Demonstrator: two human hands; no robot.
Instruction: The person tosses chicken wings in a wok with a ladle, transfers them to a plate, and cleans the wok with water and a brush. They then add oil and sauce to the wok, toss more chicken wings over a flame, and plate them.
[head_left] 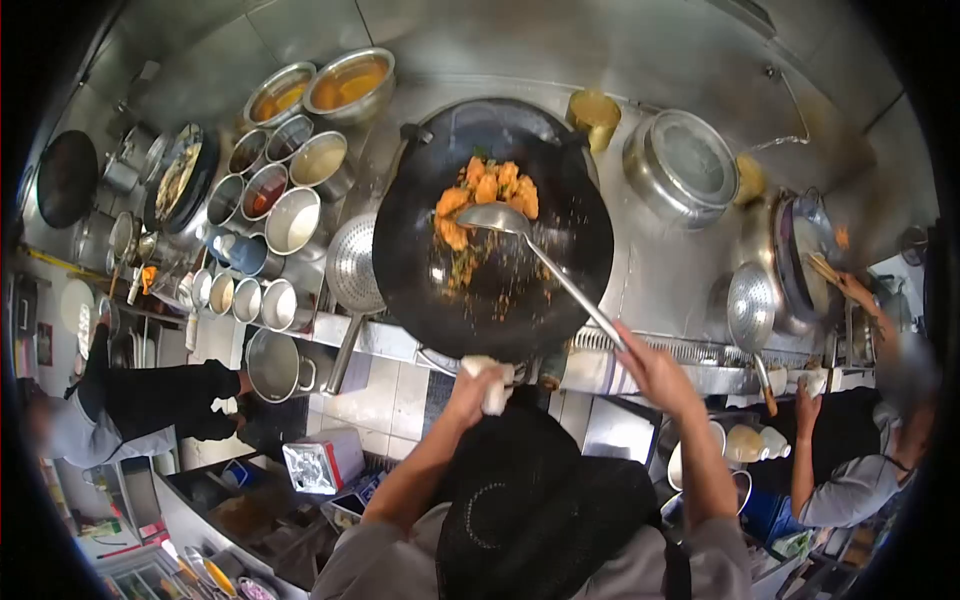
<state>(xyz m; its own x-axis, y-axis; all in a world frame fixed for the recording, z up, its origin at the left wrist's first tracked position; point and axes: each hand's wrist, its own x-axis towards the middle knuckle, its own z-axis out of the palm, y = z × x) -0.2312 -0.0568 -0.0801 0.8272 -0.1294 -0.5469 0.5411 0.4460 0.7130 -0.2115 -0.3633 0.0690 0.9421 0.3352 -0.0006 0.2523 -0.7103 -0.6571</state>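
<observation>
A large black wok stands on the range in front of me. Orange fried pieces with green and minced bits lie on its far side. My right hand is closed around the handle of a long metal ladle, whose bowl rests against the food. At the wok's near rim, my left hand grips a folded white cloth; whether the cloth wraps a handle is hidden. To the left, a perforated strainer lies with its handle toward me.
Metal bowls of orange liquid and several seasoning pots line the left. A lidded steel pot and another strainer stand right. One co-worker works at the right wok; another person stands left.
</observation>
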